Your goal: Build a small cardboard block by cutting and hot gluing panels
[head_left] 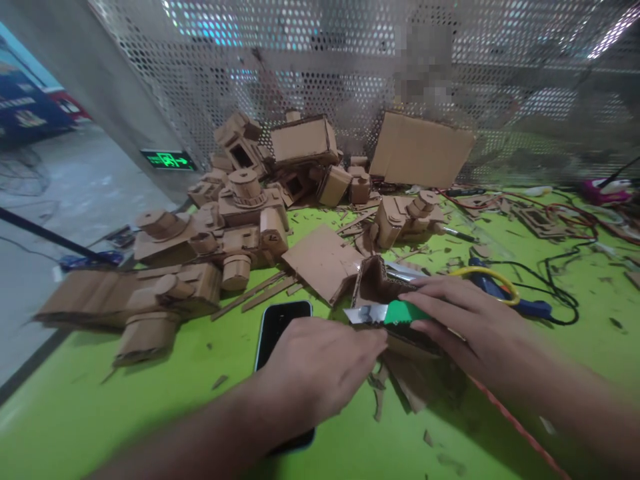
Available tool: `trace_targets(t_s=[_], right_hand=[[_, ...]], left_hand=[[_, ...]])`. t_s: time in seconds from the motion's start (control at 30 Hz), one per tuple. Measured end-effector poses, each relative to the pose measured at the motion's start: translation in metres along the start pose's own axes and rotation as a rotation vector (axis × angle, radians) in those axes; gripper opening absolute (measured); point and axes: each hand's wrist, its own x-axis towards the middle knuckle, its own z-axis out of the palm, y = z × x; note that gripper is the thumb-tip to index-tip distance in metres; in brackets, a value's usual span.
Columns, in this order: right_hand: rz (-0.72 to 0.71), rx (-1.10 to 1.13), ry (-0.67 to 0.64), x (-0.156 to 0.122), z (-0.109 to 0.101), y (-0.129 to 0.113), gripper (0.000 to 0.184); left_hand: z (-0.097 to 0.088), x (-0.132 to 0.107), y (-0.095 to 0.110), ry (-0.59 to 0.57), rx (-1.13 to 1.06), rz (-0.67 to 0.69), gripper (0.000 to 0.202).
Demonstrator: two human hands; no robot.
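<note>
My right hand (460, 320) grips a green-handled utility knife (395, 313), its blade pointing left over cardboard scraps (405, 380). My left hand (320, 367) lies just left of the blade, fingers curled down over a small cardboard piece that it mostly hides. A folded piece of cardboard (375, 280) stands just behind the knife. A black phone (280, 327) lies on the green table (125, 413), partly under my left wrist.
Several cardboard models (220, 233) are piled at the back left, with a cardboard sheet (420, 150) against the perforated metal wall (350, 60). A blue glue gun (505, 293), black cables and a yellow loop lie to the right. A flat cardboard panel (323, 260) sits mid-table.
</note>
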Motion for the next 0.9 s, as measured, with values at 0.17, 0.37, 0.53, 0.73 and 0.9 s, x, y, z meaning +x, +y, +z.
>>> trace_targets(t_s=[0.17,0.37,0.53,0.73,0.9], right_hand=[[-0.007,0.056,-0.046,0.002,-0.008,0.006,0.028],[-0.035,0.074,-0.094,0.009,-0.012,0.010,0.027],[-0.029,0.098,-0.082,0.011,-0.011,0.010,0.027],[-0.025,0.094,-0.081,0.011,-0.012,0.006,0.026],[-0.040,0.081,-0.083,0.008,-0.004,0.005,0.025]], left_hand=[[-0.030,0.023,-0.020,-0.094,-0.098,-0.293,0.088],[-0.034,0.043,-0.058,-0.584,-0.154,-0.335,0.157],[-0.011,0.044,-0.070,-0.563,-0.321,-0.307,0.157],[0.007,0.039,-0.073,-0.428,-0.411,-0.235,0.141],[0.011,0.038,-0.072,-0.346,-0.398,-0.193,0.126]])
